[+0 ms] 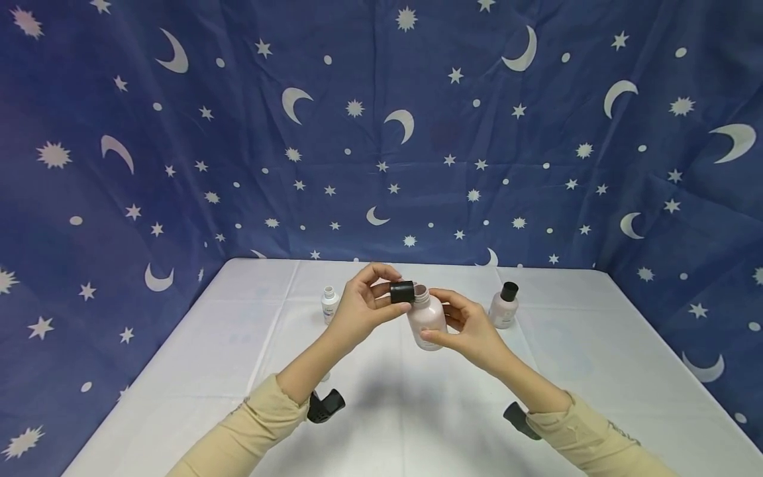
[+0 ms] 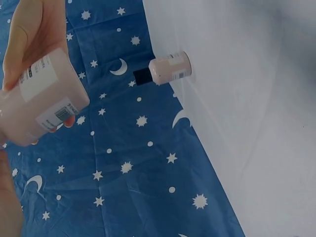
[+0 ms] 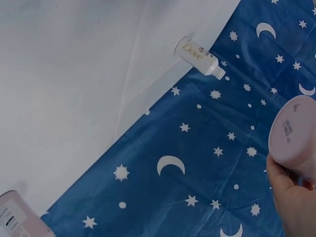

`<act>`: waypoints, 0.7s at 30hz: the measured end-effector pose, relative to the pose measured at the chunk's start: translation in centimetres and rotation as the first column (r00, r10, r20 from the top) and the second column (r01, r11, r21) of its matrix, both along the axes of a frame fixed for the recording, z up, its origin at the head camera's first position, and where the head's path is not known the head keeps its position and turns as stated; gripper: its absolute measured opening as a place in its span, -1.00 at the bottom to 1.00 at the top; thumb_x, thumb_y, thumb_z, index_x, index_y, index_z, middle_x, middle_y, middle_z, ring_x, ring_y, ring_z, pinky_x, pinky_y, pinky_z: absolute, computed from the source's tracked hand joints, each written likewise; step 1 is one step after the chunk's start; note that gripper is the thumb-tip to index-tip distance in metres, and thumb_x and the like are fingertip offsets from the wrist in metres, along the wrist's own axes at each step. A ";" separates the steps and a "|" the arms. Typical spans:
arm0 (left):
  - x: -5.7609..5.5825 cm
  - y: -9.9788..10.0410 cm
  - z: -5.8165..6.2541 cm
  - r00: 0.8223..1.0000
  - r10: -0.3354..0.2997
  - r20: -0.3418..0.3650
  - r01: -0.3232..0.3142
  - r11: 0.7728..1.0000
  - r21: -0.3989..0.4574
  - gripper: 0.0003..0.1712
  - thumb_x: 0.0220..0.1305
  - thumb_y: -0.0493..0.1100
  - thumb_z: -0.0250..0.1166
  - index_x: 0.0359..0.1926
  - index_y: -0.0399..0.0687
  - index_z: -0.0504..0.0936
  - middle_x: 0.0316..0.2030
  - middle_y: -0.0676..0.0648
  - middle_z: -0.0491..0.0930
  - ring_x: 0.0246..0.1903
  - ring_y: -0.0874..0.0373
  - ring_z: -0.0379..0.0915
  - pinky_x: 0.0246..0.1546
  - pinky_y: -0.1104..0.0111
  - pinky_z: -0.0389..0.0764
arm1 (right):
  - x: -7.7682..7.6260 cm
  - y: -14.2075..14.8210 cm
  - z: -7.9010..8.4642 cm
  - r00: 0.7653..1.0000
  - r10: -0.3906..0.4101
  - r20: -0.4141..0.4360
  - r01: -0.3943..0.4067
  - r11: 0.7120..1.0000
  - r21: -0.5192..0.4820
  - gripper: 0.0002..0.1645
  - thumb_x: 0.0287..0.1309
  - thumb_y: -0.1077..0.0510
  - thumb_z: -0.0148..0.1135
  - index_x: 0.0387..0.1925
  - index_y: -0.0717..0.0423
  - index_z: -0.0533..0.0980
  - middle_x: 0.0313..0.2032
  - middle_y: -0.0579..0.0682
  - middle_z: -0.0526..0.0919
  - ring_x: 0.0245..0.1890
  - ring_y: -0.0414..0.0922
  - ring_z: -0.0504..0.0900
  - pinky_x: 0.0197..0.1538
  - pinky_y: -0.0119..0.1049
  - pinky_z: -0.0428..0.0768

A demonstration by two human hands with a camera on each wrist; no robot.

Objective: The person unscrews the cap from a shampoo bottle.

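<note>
Over the middle of the table, my left hand (image 1: 367, 301) pinches a black cap (image 1: 402, 292) between thumb and fingers, right at the mouth of a pale pink bottle (image 1: 428, 322). My right hand (image 1: 467, 330) grips that bottle round its body, thumb in front. It tilts a little to the left, its threaded neck uncovered. In the left wrist view printed labels show on the bottle's side (image 2: 47, 98), and the right wrist view shows its base (image 3: 291, 131) with stamped print.
A second pale pink bottle (image 1: 504, 308) with a black cap stands at the back right. At the back left stands a small white Dove bottle (image 3: 197, 55), its threaded neck bare. A small white object (image 1: 325, 376) lies partly hidden by the left forearm. White cloth (image 1: 197, 397) covers the table.
</note>
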State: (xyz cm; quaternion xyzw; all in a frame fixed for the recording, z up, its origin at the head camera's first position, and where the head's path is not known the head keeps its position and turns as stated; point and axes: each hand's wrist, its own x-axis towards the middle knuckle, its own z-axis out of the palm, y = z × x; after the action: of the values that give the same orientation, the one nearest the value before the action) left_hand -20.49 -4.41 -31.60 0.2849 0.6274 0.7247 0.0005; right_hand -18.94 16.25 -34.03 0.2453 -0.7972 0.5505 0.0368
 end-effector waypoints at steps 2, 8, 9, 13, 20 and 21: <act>0.0 0.1 -0.1 1.000 0.012 -0.008 -0.012 1.000 -0.015 -0.50 0.03 -0.54 0.31 0.04 -0.48 0.39 -0.08 -0.10 0.46 -0.11 0.34 0.57 -0.01 0.36 0.62 | -0.1 0.0 0.0 1.000 0.007 -0.005 -0.007 1.000 -0.003 -0.28 -0.06 0.34 0.40 0.18 0.31 0.35 0.08 0.28 0.49 -0.01 0.14 0.59 0.05 -0.35 0.60; -0.1 -0.1 -0.3 0.995 0.091 -0.037 -0.093 0.995 -0.041 -0.57 0.06 -0.47 0.32 0.00 -0.45 0.50 -0.06 -0.27 0.52 -0.19 0.31 0.59 -0.07 0.40 0.64 | -0.4 0.3 0.0 0.999 -0.009 -0.051 0.010 1.000 0.018 -0.32 -0.08 0.34 0.42 0.14 0.30 0.38 0.05 0.24 0.53 -0.03 -0.04 0.59 0.03 -0.42 0.58; -0.1 -0.2 -0.3 0.993 0.110 -0.037 -0.112 0.993 -0.048 -0.58 0.07 -0.46 0.33 0.00 -0.43 0.51 -0.09 -0.23 0.54 -0.21 0.31 0.59 -0.08 0.42 0.64 | -0.4 0.3 0.0 0.998 -0.015 -0.060 0.016 1.000 0.027 -0.32 -0.08 0.34 0.42 0.13 0.29 0.39 0.04 0.22 0.54 -0.03 -0.06 0.58 0.03 -0.40 0.58; -0.2 -0.5 -0.5 0.989 0.145 -0.014 -0.146 0.986 -0.081 -0.59 0.06 -0.45 0.34 0.00 -0.40 0.55 -0.13 -0.17 0.57 -0.26 0.32 0.60 -0.11 0.47 0.63 | -0.6 0.4 -0.2 0.997 -0.031 -0.076 0.035 0.998 0.055 -0.32 -0.09 0.31 0.44 0.13 0.24 0.41 0.02 0.18 0.57 -0.05 -0.06 0.56 0.02 -0.29 0.58; -0.2 -0.8 -1.0 0.989 0.147 0.017 -0.144 0.984 -0.102 -0.53 0.02 -0.49 0.34 0.02 -0.41 0.52 0.01 -0.30 0.51 -0.20 0.35 0.56 -0.06 0.41 0.63 | -1.3 0.9 -0.6 0.992 -0.058 -0.109 0.065 0.996 0.063 -0.29 -0.10 0.32 0.44 0.15 0.26 0.39 0.02 0.18 0.57 -0.05 -0.16 0.56 0.02 -0.43 0.58; -0.3 -0.8 -1.1 0.989 0.146 0.017 -0.143 0.984 -0.105 -0.52 0.01 -0.50 0.34 0.04 -0.41 0.52 0.03 -0.30 0.50 -0.18 0.34 0.55 -0.05 0.41 0.63 | -1.5 1.0 -0.7 0.991 -0.062 -0.120 0.070 0.996 0.062 -0.27 -0.11 0.33 0.44 0.16 0.27 0.38 0.03 0.19 0.56 -0.05 -0.18 0.56 0.02 -0.46 0.58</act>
State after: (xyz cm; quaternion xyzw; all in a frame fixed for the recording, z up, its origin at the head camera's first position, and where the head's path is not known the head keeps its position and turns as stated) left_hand -20.78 -5.25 -32.70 0.2292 0.6829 0.6930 -0.0295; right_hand -20.42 17.25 -34.71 0.2520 -0.8190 0.5068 0.0941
